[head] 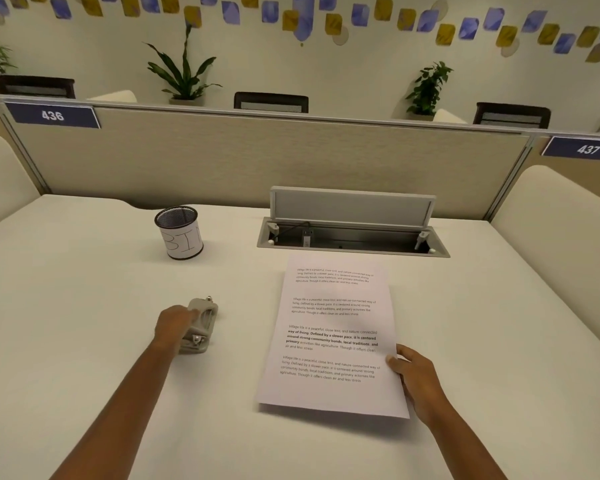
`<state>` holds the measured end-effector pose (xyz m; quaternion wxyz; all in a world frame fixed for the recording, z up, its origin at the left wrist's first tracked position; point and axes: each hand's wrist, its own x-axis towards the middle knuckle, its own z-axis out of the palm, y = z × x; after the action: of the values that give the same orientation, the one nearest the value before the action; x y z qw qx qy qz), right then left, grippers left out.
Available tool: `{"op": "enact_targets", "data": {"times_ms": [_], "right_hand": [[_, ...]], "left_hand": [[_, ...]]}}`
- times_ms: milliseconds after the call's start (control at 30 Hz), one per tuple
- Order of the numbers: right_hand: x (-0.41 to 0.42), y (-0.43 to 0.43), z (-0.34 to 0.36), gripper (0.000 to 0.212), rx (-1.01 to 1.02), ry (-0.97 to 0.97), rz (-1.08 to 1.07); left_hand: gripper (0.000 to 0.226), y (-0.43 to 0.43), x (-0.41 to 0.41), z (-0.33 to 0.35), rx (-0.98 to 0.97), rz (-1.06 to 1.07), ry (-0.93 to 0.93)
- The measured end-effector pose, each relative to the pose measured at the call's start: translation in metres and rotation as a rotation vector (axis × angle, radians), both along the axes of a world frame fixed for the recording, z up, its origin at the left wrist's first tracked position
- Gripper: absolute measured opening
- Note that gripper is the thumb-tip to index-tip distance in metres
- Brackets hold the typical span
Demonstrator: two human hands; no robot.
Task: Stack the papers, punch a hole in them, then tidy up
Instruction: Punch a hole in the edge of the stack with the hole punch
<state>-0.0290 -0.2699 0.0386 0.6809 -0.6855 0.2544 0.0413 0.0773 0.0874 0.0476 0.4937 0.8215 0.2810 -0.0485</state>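
Holding the papers by the right edge, the right hand pinches the sheets, near end lifted slightly off the surface, likely keeping them squared for punching. Left hand wraps around the grey hole punch just left of the sheets, apparently fetching it. Mesh cup marked BIN stands farther back, probably for tidying.

Beige partition w/ signs 436, 437; plants, chairs behind; patterned wall.
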Motion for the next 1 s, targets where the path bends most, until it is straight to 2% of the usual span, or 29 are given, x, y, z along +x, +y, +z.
{"op": "enact_targets", "data": {"times_ms": [167,300,533,833,1000], "right_hand": [[-0.002,0.003,0.005,0.025,0.043,-0.011,0.036],[-0.003,0.003,0.009,0.026,0.052,-0.028,0.059],[-0.011,0.004,0.019,0.023,-0.01,-0.041,0.085],[-0.022,0.0,0.025,0.023,-0.149,-0.089,0.118],[-0.026,-0.002,0.023,0.026,-0.154,-0.077,0.167]], "left_hand": [[0.028,-0.018,-0.013,0.004,-0.485,0.067,-0.023],[0.022,-0.034,-0.019,0.008,-0.698,-0.009,-0.004],[0.019,-0.056,-0.022,0.006,-0.815,-0.065,0.054],[0.022,-0.066,-0.026,0.004,-0.819,-0.103,0.045],[0.022,-0.065,-0.027,0.004,-0.84,-0.1,0.014]]}}
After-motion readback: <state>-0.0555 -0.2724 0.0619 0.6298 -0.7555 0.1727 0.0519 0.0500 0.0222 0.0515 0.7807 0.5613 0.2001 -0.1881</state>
